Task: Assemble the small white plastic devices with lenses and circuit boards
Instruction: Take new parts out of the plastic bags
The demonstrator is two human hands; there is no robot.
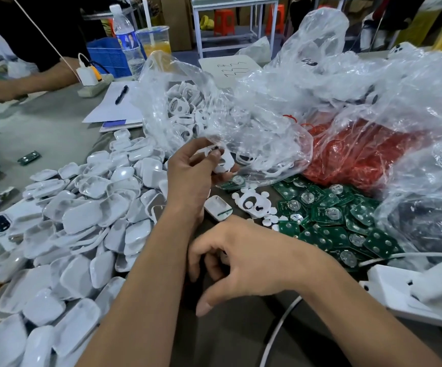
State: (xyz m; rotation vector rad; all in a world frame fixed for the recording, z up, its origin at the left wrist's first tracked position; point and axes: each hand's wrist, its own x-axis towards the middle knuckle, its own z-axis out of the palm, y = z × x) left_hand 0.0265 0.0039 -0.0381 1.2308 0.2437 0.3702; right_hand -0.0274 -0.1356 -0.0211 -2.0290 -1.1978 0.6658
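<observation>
Fingers (215,154) of my left hand (188,178) are curled and pinching a white shell (223,161), held up off the tabletop (55,128) right at the mouth of the clear bag (214,120) full of more white frames. My right hand (251,258) hangs low and near me, fingers loosely curled; something pale shows between them, but I can't tell whether they hold anything. Under the left hand there's one white case (217,207) lying flat, and just beside it a white sheet of round stickers (251,203). To the right of that, a spread of green circuit boards (331,221) with silver discs on them. On my left, a big heap of white covers (82,221) runs from near edge to the bag. A red bag (354,152) sits behind the boards under more clear plastic. Further back: a pen (122,94) on paper, a water bottle (127,41), and another person's arm (29,78) resting on the tabletop.
</observation>
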